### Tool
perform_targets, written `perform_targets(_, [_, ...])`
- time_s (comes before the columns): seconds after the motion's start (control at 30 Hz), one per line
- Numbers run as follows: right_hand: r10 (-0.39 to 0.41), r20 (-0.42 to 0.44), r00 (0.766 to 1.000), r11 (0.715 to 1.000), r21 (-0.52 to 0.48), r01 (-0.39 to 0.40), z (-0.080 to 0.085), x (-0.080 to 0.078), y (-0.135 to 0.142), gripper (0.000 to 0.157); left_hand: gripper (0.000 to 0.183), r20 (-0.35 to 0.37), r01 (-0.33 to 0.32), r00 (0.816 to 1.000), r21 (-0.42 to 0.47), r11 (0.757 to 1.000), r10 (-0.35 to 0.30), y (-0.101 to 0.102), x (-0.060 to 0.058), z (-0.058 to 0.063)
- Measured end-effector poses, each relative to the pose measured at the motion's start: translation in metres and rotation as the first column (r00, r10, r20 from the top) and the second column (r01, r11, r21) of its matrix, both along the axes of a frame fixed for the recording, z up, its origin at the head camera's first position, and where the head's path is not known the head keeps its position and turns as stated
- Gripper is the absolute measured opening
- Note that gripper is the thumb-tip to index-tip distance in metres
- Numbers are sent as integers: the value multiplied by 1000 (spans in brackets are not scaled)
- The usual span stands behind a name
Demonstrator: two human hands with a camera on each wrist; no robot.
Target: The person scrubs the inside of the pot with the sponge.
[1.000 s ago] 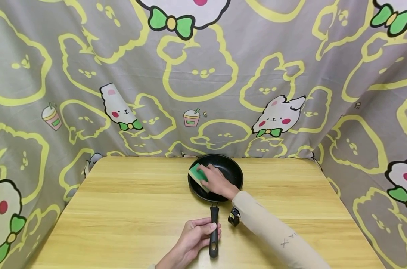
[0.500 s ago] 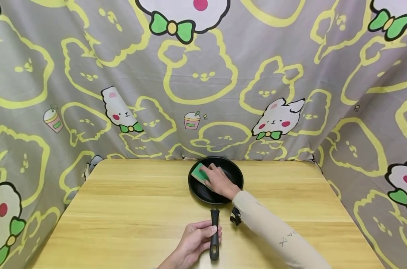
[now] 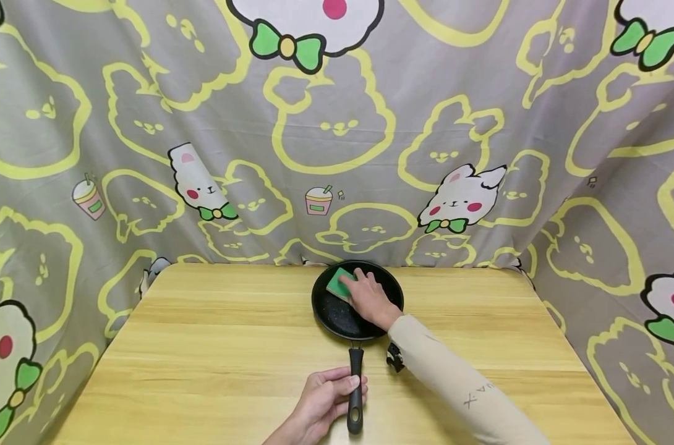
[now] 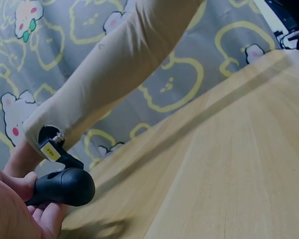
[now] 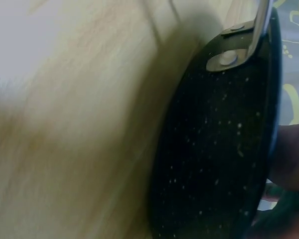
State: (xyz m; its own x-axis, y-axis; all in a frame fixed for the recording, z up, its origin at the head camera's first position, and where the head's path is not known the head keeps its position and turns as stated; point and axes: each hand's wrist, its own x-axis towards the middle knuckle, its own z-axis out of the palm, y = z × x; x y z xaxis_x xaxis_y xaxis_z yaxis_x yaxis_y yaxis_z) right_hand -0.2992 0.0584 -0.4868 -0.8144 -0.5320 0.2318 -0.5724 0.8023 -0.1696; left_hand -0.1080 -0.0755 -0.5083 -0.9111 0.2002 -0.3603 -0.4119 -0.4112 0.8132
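Note:
A black frying pan [image 3: 339, 320] with a speckled coating sits toward the back of the table, its handle pointing at me. My left hand [image 3: 327, 395] grips the black handle [image 3: 356, 364], thumb on top and fingers beneath. In the left wrist view the rounded handle end [image 4: 72, 188] pokes out past the thumb. Inside the pan, my right hand [image 3: 370, 298] holds a sponge [image 3: 340, 282], green on top and pale below, against the left rear of the cooking surface. The right wrist view catches the pan's outer side [image 5: 209, 144] and a riveted handle bracket [image 5: 229, 59].
A wooden table [image 3: 214, 346] lies under the pan. Right behind its back edge hangs a grey curtain [image 3: 337, 142] with cartoon prints, which also runs along both sides. The right forearm in a beige sleeve [image 3: 454, 377] reaches across the table's right half.
My right hand has slid the sponge rearward and to the right inside the pan, and less of its pale side shows. The left hand keeps its hold on the handle.

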Motion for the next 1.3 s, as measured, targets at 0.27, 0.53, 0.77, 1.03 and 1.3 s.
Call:
perform_targets(0.27, [-48, -51, 998, 995, 81, 52, -2, -1, 7, 38, 43, -5, -11, 1000, 6, 1000, 11, 1, 3, 2])
perform_targets(0.53, [-69, -142, 987, 992, 95, 83, -3, 2, 18, 33, 42, -10, -16, 1000, 8, 1000, 16, 2, 3, 1])
perform_targets(0.77, [-94, -148, 985, 982, 147, 116, 2, 6, 26, 35, 41, -11, -20, 1000, 9, 1000, 20, 2, 3, 2])
perform_targets(1.03, [-141, -85, 986, 966, 208, 155, 9, 9, 28, 34, 43, -2, -21, 1000, -2, 1000, 20, 2, 2, 2])
perform_targets(1.3, [-182, -8, 983, 955, 235, 178, 17, 17, 28, 33, 42, -7, -18, 1000, 4, 1000, 18, 1, 3, 3])
